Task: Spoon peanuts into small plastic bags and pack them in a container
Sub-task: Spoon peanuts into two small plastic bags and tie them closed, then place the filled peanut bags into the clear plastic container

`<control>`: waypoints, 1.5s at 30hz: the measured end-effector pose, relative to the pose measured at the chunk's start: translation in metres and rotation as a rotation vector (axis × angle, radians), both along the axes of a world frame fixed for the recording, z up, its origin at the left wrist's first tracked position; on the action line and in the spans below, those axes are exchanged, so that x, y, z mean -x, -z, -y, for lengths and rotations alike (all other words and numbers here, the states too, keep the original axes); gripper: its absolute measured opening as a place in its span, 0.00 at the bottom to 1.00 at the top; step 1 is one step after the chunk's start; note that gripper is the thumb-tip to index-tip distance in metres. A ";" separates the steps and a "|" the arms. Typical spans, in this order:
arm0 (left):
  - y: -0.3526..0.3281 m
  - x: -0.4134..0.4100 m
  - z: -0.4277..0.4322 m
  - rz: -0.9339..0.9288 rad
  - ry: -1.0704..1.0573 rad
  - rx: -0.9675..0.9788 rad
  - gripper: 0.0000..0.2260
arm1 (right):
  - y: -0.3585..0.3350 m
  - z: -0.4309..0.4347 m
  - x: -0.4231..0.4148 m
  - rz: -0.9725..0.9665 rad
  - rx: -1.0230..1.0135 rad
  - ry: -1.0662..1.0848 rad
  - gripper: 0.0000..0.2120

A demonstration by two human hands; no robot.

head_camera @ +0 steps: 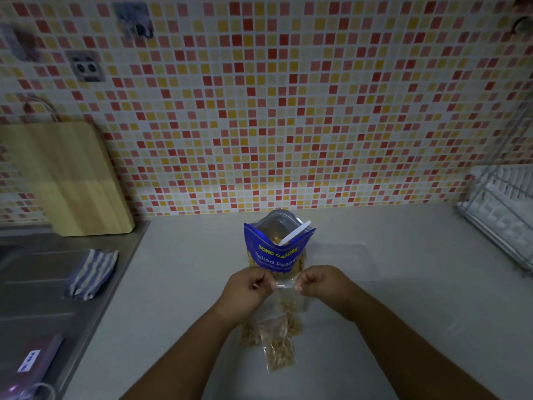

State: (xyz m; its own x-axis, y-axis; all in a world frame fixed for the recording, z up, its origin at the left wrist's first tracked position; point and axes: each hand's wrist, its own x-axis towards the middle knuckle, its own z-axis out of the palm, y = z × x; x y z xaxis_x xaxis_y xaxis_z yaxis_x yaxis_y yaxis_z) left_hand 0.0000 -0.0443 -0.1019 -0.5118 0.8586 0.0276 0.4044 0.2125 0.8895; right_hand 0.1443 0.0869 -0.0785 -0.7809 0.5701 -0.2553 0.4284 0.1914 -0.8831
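A blue salted-peanut pouch [277,252] stands open on the counter with a white spoon [294,232] sticking out of its mouth. In front of it I hold a small clear plastic bag [285,306] with peanuts inside, upright above the counter. My left hand [248,293] pinches the left end of its top strip. My right hand [324,284] pinches the right end. Below it, several filled small bags [278,346] lie on the counter. A clear plastic container [343,261] sits to the right of the pouch, faint against the counter.
A steel sink [37,284] with a striped cloth [92,274] lies at the left. A wooden cutting board [69,180] leans on the tiled wall. A wire dish rack [501,215] stands at the right. A purple box [31,365] sits at the lower left.
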 end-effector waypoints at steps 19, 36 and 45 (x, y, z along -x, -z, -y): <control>0.099 -0.024 0.036 -0.433 -0.006 0.358 0.40 | 0.093 0.064 0.009 0.154 -0.420 0.025 0.32; 0.050 -0.050 -0.020 -0.646 0.147 -0.185 0.29 | 0.089 -0.003 -0.012 -0.253 -0.718 0.293 0.22; 0.014 -0.061 -0.148 -0.569 0.334 0.428 0.56 | 0.040 -0.138 -0.059 0.300 -0.746 0.019 0.45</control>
State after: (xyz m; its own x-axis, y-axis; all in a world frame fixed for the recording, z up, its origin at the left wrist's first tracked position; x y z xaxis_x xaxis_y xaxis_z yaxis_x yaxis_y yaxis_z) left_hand 0.0612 0.1039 -0.1156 -0.2311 0.9598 -0.1595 0.8762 0.2765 0.3948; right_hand 0.2033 0.2250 -0.1181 -0.7279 0.6857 0.0004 0.6363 0.6757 -0.3724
